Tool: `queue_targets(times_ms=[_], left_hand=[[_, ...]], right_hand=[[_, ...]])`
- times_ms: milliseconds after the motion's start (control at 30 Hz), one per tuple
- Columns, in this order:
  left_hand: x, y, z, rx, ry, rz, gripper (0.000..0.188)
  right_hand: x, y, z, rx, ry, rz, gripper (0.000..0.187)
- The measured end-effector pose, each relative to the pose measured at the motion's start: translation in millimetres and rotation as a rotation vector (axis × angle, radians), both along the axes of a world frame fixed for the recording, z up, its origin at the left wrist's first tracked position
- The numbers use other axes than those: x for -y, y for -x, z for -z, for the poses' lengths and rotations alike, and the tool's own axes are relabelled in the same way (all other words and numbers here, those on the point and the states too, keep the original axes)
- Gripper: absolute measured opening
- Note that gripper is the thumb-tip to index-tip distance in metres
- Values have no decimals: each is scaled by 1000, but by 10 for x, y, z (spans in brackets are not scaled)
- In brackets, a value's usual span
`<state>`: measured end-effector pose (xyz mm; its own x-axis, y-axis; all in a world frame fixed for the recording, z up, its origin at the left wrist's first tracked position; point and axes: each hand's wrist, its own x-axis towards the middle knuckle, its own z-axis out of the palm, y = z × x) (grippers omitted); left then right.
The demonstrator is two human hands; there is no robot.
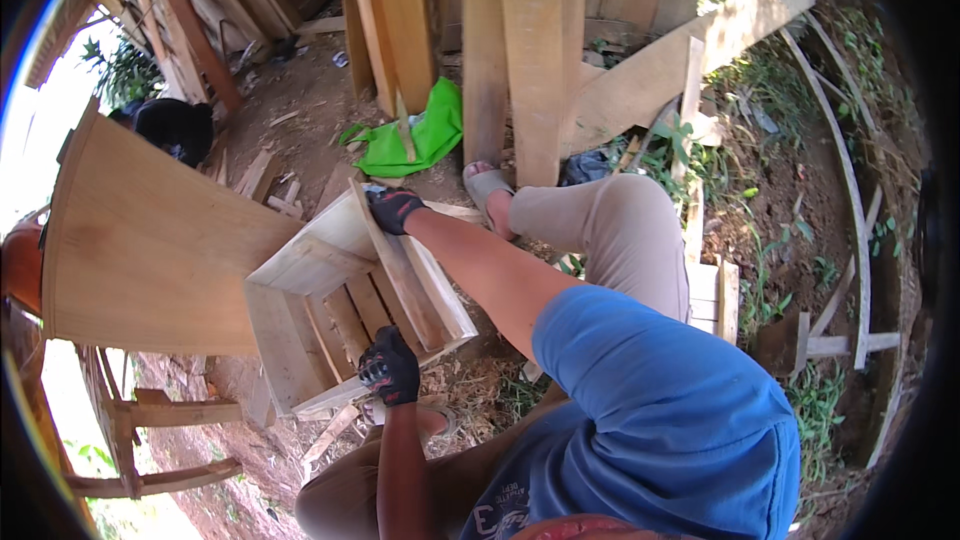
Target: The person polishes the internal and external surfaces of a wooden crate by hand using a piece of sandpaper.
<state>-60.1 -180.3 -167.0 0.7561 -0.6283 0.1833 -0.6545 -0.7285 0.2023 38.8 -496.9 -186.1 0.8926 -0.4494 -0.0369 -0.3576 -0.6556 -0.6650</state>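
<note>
A pale wooden crate [277, 340] with a slatted bottom lies tilted between my legs, its open side toward me. My left hand [390, 368], in a black glove with grey and red marks, is closed on the crate's near rim. At the far corner my right hand [394, 210], gloved in black too, is curled over the crate's edge. A small bluish-grey thing shows by its fingertips, too small to name. The undersides of both hands' fingers are hidden.
A broad curved wooden board [160, 250] stands left of the crate. Beyond lie a green bag [425, 135] with a wood piece on it and tall upright planks [535, 60]. Wood scraps [262, 175] litter the dirt. A slatted wooden piece [708, 295] lies right of my knee.
</note>
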Motion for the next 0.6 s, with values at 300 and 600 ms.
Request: queue_targets(times_ms=[300,600], left_hand=[[21,22,153,-32,137,-40,22],[9,-9,284,30,145,57,18]], right_hand=[[-780,1133,13,-114,-68,-48,59],[-1435,2448,99,-156,-10,-181,39]])
